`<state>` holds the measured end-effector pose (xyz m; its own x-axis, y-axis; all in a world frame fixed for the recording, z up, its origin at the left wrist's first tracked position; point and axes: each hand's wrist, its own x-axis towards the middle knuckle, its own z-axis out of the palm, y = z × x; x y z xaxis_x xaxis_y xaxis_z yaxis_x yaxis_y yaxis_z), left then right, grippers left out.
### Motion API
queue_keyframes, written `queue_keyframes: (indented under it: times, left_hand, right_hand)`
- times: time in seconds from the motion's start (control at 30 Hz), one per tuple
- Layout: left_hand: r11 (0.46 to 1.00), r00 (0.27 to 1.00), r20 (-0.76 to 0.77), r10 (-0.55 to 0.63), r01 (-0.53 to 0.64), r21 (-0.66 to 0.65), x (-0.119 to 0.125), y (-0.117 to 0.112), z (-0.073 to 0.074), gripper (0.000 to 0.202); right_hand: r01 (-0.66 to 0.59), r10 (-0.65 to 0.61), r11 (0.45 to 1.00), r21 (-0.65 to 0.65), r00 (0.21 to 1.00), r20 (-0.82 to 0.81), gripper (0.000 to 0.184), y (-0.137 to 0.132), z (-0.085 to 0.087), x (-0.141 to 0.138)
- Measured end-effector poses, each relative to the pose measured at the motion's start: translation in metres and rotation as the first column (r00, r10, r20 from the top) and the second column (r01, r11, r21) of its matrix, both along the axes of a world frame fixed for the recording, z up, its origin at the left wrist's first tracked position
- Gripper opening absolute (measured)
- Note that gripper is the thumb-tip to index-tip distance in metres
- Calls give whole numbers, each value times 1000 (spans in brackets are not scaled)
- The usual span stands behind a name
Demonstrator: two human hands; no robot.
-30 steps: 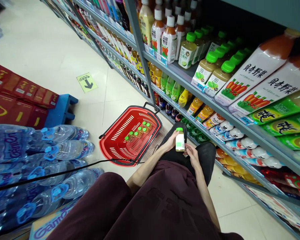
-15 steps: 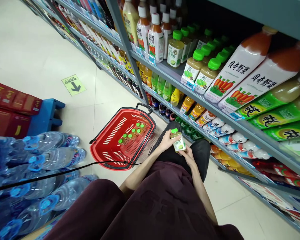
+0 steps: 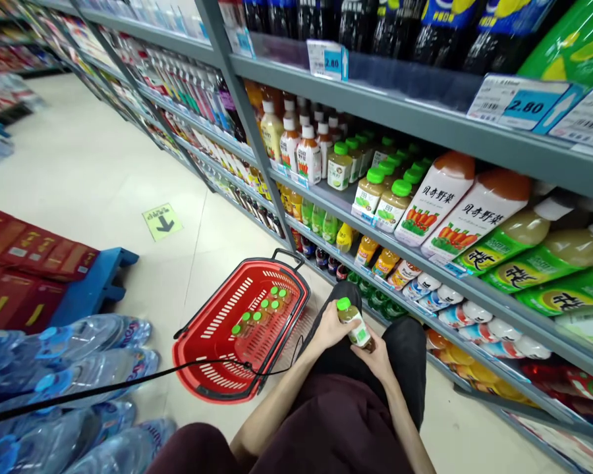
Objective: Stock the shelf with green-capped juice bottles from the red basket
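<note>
Between my two hands, above my knees, is a small juice bottle (image 3: 360, 333) with a green cap and a pale label. My left hand (image 3: 332, 327) wraps round its upper part just below the cap. Low on the bottle, the fingers of my right hand (image 3: 374, 354) close round its base. The bottle leans, its cap toward the upper left. To the left of my legs, a red shopping basket (image 3: 212, 378) stands on the floor with several green-capped bottles (image 3: 257, 316) inside.
Shelves (image 3: 296, 191) on the right hold rows of drinks, among them green-capped bottles (image 3: 370, 191) and large carrot-label bottles (image 3: 439, 197). Big water bottles (image 3: 99, 375) and red boxes (image 3: 20, 263) by a blue pallet (image 3: 103, 276) line the left. A black cord (image 3: 128, 382) crosses the basket.
My view has tilted up, so more upper shelf shows. The bottle has turned in my hands, and a different side of its label faces me. Both hands still hold it.
</note>
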<state>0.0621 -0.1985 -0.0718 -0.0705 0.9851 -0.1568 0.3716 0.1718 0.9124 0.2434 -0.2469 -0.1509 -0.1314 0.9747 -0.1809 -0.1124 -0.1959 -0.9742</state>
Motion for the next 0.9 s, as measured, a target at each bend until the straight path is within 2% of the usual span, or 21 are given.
queue_keyframes:
  times: [0.13, 0.23, 0.3, 0.37, 0.5, 0.6, 0.7, 0.77, 0.9]
  left_hand:
    - [989, 994, -102, -32, 46, 139, -7, 8, 19, 51]
    - [964, 987, -152, 45, -3, 265, -15, 26, 42, 54]
    - [930, 979, -162, 127, -61, 361, -23, 45, 64, 55]
    - [871, 966, -144, 216, -123, 475, -32, 66, 89, 55]
    - [703, 927, -68, 370, -232, 672, -53, 107, 143, 58]
    - [575, 882, -108, 460, -203, 792, -67, 138, 176, 60]
    - [477, 852, -158, 499, -118, 871, -78, 171, 201, 60]
    - [466, 852, -180, 492, -83, 881, -84, 192, 212, 61]
    - [548, 864, -254, 434, -29, 836, -90, 226, 224, 66]
  right_hand:
    - [0, -2, 1000, -27, 998, -55, 68, 0, -1, -1]
    - [-9, 7, 1000, -24, 998, -67, 61, 1, 0, 0]
    - [-11, 9, 1000, -27, 997, -81, 57, 1, -1, 0]
    - [-16, 13, 999, -38, 996, -93, 54, 1, -2, -1]
    - [-33, 28, 998, -48, 995, -101, 50, 1, -2, -3]
    - [-35, 29, 998, -51, 993, -111, 50, 1, -1, -2]
    - [-46, 39, 998, -51, 992, -119, 51, 1, 0, -2]
    - [-50, 44, 998, -48, 991, -126, 50, 1, -1, -2]
    - [-61, 54, 997, -46, 989, -139, 47, 1, -2, -3]
